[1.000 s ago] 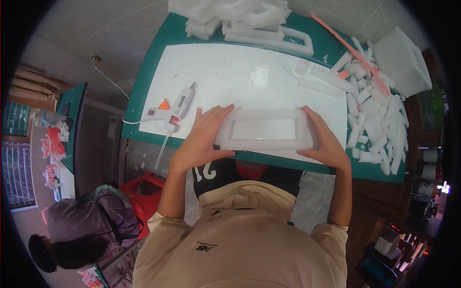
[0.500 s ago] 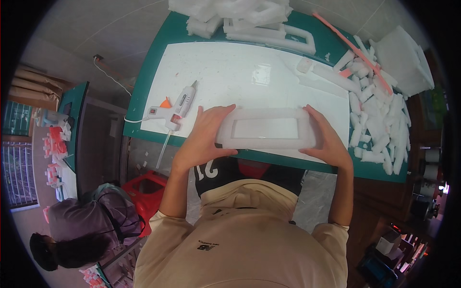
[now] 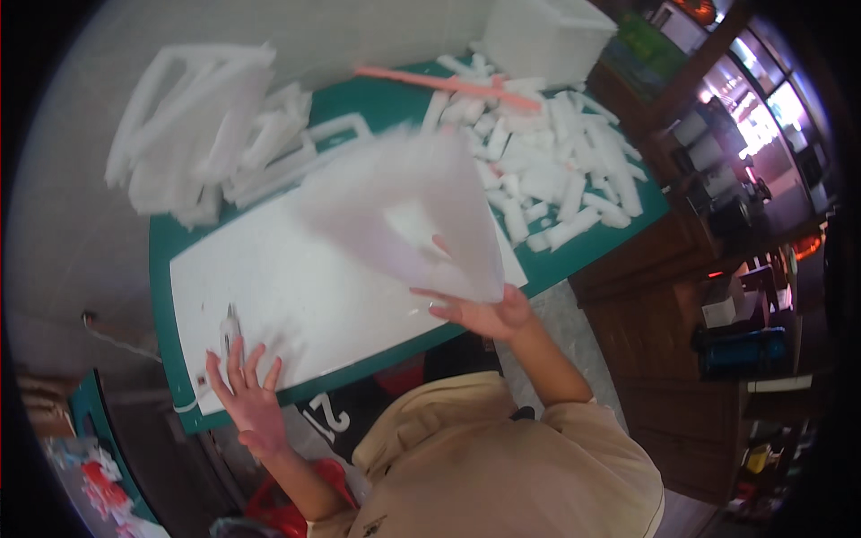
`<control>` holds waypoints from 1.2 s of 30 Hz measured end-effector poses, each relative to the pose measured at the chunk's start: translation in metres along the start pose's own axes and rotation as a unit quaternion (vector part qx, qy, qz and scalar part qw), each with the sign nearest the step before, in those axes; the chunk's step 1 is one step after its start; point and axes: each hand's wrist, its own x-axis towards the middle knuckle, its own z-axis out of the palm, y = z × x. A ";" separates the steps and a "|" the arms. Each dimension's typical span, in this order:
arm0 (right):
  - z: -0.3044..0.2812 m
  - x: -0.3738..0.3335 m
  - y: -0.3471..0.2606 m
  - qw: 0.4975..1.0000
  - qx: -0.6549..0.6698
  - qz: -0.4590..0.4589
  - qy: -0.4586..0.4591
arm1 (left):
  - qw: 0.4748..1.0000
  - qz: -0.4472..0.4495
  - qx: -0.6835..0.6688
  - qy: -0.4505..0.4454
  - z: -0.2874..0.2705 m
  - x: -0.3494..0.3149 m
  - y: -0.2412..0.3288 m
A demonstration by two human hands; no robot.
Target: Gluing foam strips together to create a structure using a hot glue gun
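A white foam frame, smeared by motion, is tilted up above the white board. My right hand is closed on its near lower corner, fingers reaching toward the inner opening. My left hand hangs off the foam, fingers spread and holding nothing. Just beyond those fingers lies a hot glue gun, partly hidden by them and blurred.
Many loose foam offcuts cover the right of the green table. A pink foam strip lies across them, near a large white foam block. Foam frames are stacked at the far left. Wooden cabinets stand right.
My left hand has let go of the foam frame and moved left toward the glue gun. My right hand has lifted and tilted the frame. The view has turned to the right.
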 end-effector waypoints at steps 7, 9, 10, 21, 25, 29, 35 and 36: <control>-0.008 -0.028 0.012 0.999 0.037 0.015 0.021 | 0.997 -0.062 0.016 -0.033 0.008 -0.016 -0.044; -0.011 -0.033 0.006 0.999 0.019 -0.023 0.043 | 0.990 -0.057 0.092 -0.088 0.008 -0.015 -0.051; -0.011 -0.040 0.000 0.998 -0.006 -0.043 0.052 | 0.982 -0.063 0.147 -0.101 0.016 -0.012 -0.052; 0.001 0.022 -0.039 0.967 -0.214 -0.102 0.089 | 0.947 -0.016 0.292 -0.130 0.033 -0.006 -0.036; 0.027 0.110 -0.065 0.945 -0.273 -0.148 0.104 | 0.945 0.011 0.296 -0.137 0.029 -0.007 -0.042; 0.032 0.168 -0.089 0.926 -0.295 -0.194 0.133 | 0.952 0.012 0.275 -0.131 0.030 -0.010 -0.041; -0.023 0.167 -0.083 0.920 -0.257 -0.142 0.259 | 0.941 0.058 0.305 -0.131 0.029 -0.014 -0.046; -0.026 0.167 -0.083 0.921 -0.258 -0.141 0.258 | 0.938 0.074 0.311 -0.135 0.028 -0.014 -0.047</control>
